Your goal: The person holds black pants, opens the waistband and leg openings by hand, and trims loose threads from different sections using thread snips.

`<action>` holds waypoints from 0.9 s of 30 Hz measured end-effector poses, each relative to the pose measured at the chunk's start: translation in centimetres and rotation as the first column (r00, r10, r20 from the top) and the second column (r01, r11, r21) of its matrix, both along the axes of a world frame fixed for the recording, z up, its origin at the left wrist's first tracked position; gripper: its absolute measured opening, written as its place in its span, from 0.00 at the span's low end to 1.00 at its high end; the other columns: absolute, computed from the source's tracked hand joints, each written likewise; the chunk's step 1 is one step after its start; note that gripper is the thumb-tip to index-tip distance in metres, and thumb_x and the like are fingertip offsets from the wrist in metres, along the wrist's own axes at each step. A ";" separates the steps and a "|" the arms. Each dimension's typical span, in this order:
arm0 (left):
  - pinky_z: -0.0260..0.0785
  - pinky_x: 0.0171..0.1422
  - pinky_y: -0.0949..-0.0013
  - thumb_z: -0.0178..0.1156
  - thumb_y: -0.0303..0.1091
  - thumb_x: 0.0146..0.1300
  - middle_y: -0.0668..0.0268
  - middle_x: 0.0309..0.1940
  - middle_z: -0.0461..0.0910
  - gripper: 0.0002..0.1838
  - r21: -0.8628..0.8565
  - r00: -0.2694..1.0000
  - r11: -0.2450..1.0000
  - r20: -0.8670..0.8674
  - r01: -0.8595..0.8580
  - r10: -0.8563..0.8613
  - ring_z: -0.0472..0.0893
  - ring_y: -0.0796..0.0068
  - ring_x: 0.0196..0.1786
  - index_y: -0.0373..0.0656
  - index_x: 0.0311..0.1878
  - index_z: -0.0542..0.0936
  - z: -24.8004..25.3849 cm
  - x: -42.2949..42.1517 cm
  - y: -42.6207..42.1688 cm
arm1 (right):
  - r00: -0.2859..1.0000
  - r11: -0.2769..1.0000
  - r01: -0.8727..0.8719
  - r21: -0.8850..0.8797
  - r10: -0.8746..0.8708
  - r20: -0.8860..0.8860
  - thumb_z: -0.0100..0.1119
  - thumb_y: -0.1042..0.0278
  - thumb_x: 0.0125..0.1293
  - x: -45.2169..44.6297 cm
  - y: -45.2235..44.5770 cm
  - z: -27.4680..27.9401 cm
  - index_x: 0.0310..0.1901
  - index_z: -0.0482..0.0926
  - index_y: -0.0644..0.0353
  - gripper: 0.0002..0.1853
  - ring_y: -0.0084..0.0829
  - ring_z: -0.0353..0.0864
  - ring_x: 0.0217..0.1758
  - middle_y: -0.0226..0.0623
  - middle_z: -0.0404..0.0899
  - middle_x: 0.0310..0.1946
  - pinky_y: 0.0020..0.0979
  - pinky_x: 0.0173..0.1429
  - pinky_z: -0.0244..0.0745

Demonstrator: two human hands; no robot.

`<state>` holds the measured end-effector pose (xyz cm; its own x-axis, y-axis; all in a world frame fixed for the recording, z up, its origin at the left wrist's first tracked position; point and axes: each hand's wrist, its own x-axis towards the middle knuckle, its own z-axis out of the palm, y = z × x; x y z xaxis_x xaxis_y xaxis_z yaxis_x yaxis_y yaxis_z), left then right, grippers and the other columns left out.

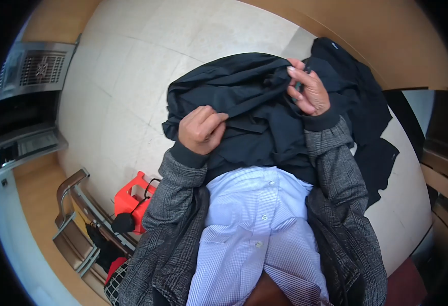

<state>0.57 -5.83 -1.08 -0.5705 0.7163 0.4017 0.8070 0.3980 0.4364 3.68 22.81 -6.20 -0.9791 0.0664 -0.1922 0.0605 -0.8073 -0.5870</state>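
A black cloth garment lies bunched across my lap, its far edge curving out over the floor. My left hand is closed on a fold of it at the near left, with the thumb and fingers pressed together. Further right, my right hand pinches the gathered edge between thumb and fingers, the other fingers loosely curled. More black fabric spreads beyond my right forearm and hangs toward the floor; I cannot tell whether it is the same piece. A small pale mark shows near its top.
A red plastic stool stands at the left, with a black round item on a cord against it. Near it is a metal-framed chair. A silver appliance is at far left; a wooden panel borders the pale tiled floor.
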 end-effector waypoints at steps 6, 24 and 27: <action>0.66 0.33 0.75 0.65 0.24 0.53 0.66 0.28 0.73 0.06 0.265 0.921 0.886 0.202 -0.379 0.333 0.71 0.74 0.28 0.38 0.36 0.81 0.9 -1.3 -2.4 | 1.000 0.999 -0.013 0.038 0.012 0.018 0.54 0.77 0.67 -0.2 0.2 -0.1 0.56 0.73 0.67 0.16 0.16 0.61 0.16 0.35 0.79 0.33 0.14 0.16 0.52; 0.61 0.25 0.82 0.63 0.34 0.66 0.71 0.27 0.78 0.10 0.094 0.302 0.715 0.938 -0.693 0.169 0.69 0.85 0.23 0.38 0.44 0.80 -3.2 -6.7 -9.9 | 0.999 0.994 -0.053 0.096 0.054 -0.004 0.53 0.76 0.68 -0.2 0.4 -0.2 0.56 0.72 0.66 0.16 0.15 0.60 0.15 0.36 0.79 0.35 0.14 0.16 0.52; 0.61 0.25 0.83 0.62 0.33 0.66 0.71 0.26 0.77 0.09 0.107 0.349 0.718 0.916 -0.688 0.197 0.69 0.86 0.22 0.37 0.43 0.80 -2.9 -6.8 -9.9 | 0.998 0.994 -0.055 0.095 0.056 -0.007 0.53 0.76 0.68 -0.3 0.5 -0.4 0.57 0.72 0.66 0.16 0.15 0.60 0.15 0.36 0.79 0.35 0.14 0.16 0.52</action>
<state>-6.22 -15.72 -3.94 -0.9474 0.1336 -0.2908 -0.2702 0.1532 0.9505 3.40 23.30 -6.58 -0.9835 0.0291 -0.1786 0.0981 -0.7436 -0.6614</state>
